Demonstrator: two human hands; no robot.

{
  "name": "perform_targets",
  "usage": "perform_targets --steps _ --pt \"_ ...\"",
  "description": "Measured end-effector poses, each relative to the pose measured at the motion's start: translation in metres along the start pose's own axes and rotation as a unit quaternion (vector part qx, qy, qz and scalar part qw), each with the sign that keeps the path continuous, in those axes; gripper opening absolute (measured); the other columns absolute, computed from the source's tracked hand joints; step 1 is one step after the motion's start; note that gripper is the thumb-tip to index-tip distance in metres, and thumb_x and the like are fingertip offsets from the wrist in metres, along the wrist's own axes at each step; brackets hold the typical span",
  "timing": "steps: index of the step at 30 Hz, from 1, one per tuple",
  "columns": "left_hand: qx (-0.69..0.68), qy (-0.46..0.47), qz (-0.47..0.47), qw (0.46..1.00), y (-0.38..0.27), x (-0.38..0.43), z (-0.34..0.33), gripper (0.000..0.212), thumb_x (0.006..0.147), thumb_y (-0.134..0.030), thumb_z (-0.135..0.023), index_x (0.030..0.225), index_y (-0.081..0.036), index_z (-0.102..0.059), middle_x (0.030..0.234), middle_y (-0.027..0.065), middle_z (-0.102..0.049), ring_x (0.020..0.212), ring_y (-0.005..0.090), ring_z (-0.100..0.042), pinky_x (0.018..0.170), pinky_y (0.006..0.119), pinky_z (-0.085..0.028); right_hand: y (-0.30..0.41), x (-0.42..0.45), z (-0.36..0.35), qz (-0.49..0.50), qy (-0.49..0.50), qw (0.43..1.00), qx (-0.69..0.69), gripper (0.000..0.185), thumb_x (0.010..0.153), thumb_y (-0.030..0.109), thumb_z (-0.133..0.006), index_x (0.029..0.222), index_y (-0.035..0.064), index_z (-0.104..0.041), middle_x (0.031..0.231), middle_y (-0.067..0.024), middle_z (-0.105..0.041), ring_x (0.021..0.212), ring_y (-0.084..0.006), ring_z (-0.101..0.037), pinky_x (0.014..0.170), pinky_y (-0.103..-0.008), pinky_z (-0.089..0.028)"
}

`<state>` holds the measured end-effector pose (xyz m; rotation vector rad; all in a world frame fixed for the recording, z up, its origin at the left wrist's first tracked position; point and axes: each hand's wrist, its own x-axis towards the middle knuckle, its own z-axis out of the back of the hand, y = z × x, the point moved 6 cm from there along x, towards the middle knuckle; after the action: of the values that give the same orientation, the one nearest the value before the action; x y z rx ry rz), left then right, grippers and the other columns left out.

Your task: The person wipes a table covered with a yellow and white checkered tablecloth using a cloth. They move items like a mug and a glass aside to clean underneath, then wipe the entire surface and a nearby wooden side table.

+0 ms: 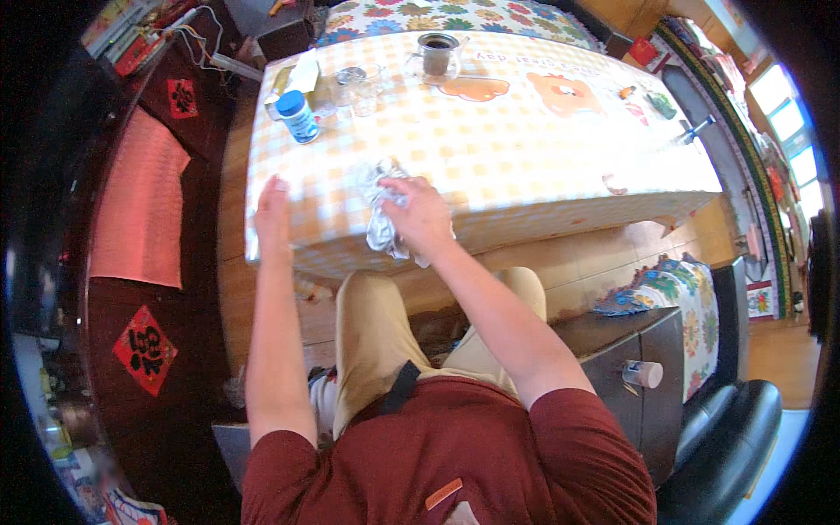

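My right hand is closed around a crumpled whitish cloth at the near edge of the checked tablecloth. Part of the cloth lies on the table and part hangs by the edge. My left hand is at the table's near left corner, fingers extended and holding nothing; whether it touches the tablecloth I cannot tell. Beyond the hands, a white and blue bottle with a blue lid stands upright. Small clear glasses are grouped to its right, and a glass teapot with a dark-filled strainer stands farther back.
Small items, among them a blue-ended object, lie at the table's right end. A dark cabinet with a pink cloth runs along the left. A dark wooden seat or cabinet with a clear jar is at my right.
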<state>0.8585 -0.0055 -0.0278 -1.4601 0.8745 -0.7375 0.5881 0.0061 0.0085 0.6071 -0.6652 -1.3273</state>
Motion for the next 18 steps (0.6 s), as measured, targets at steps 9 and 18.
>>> perform_targets --steps 9,18 --pt "0.425 0.196 -0.338 0.817 -0.012 -0.119 -0.146 0.083 0.060 -0.042 -0.085 0.130 -0.011 -0.052 0.124 0.0214 -0.051 0.114 0.0369 -0.049 0.100 0.047 -0.037 -0.027 0.014 0.013 -0.139 0.093 0.734 0.658 0.056 0.099 0.041 -0.046 0.135 -0.0023 -0.045 0.109 -0.0134 -0.065 0.100 -0.0197 -0.062 0.089 -0.0350 -0.051" --pt "0.380 0.068 -0.152 0.910 -0.019 -0.029 -0.003 0.058 0.067 -0.011 -0.079 0.121 -0.004 -0.058 0.117 0.0146 -0.059 0.105 0.0273 -0.059 0.092 0.035 -0.048 -0.115 0.055 0.105 -0.040 -0.159 0.979 -0.123 0.045 0.092 0.047 -0.051 0.125 0.0180 -0.061 0.127 -0.0144 -0.059 0.119 -0.0288 -0.052 0.103 -0.0471 -0.037"
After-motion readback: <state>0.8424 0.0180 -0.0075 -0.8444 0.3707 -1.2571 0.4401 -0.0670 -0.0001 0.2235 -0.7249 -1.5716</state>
